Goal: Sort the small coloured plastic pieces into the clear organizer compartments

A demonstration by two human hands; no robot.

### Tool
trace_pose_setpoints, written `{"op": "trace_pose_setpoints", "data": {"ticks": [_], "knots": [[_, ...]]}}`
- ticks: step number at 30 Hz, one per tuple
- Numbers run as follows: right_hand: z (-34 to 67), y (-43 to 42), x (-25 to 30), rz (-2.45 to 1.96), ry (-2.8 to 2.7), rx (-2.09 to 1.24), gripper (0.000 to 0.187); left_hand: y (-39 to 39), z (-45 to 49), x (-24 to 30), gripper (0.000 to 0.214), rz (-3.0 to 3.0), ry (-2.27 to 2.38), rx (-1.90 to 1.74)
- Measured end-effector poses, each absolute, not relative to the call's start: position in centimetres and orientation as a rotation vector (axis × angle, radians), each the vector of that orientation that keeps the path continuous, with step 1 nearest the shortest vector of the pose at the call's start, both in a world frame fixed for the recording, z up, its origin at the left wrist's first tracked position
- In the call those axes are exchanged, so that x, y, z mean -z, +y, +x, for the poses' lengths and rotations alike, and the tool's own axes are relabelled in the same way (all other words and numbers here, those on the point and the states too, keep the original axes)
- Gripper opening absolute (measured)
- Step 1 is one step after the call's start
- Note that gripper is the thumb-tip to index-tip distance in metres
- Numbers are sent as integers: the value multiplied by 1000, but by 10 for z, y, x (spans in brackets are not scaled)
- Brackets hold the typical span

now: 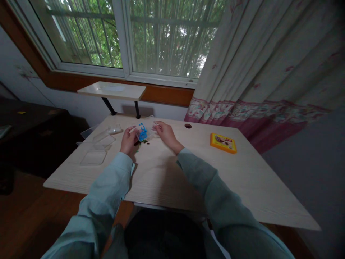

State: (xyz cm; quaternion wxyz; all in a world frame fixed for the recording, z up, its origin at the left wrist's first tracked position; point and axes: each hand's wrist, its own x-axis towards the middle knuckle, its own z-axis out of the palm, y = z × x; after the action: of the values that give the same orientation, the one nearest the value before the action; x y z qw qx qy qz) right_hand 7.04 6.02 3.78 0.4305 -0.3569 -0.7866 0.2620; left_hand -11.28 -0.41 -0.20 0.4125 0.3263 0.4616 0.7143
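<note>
Above the far part of the desk, my left hand (pixel 128 139) is closed on the edge of a small clear plastic box with bright blue pieces (pixel 142 132) showing in it. To its right, my right hand (pixel 165 133) pinches crinkled clear plastic (pixel 153 132), which looks like a thin bag. Where the plastic and the box meet is too small to make out. Under the hands lie several tiny dark and green pieces (pixel 145 142) on the desktop.
Clear plastic cases (pixel 93 157) lie on the desk's left side, some near its edge. A yellow-orange box (pixel 223 143) lies at the right. A raised shelf (pixel 113 90) stands at the back left, and a round cable hole (pixel 188 126) is near the back edge.
</note>
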Motion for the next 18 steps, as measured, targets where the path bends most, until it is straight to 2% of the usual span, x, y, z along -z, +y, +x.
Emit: {"op": "trace_pose_setpoints", "data": {"ticks": [8,18], "knots": [[23,61,-9,-806,-1841,-921,28,10,-135,19,31,1011,1371,-1964],[28,37,19,-1056,-1796,-743,41,9,-133,25,30,1222,1302,-1876]]}}
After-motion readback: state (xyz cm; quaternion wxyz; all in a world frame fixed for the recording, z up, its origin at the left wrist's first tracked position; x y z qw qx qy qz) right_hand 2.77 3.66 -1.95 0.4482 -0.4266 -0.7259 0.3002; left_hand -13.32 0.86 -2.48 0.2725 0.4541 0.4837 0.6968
